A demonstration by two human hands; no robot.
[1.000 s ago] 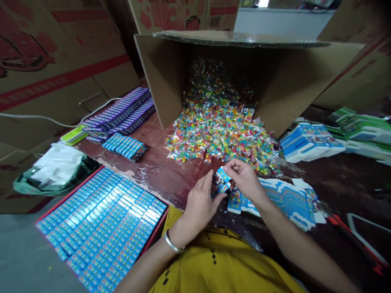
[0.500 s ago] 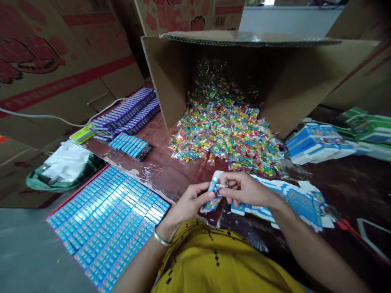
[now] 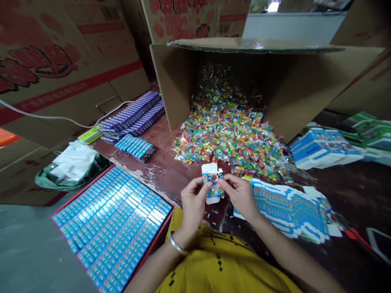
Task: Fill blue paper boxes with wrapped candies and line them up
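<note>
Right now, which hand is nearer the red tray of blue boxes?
Left. The left hand sits just right of the red tray; the right hand is farther right, across the small carton both hold.

Blue-and-white small box [image 3: 213, 188] with a cartoon print, perhaps; multicoloured candy packets [image 3: 229, 134]

Our small box [image 3: 214, 186] now stands upright and faces us, no longer tilted over as it is half a second back. Its white top flap [image 3: 209, 167] now sticks up open. Our left hand [image 3: 192, 203] and right hand [image 3: 241, 197] sit higher than before, clear of the flat cartons [image 3: 284, 207], and pinch the box evenly from either side.
</note>
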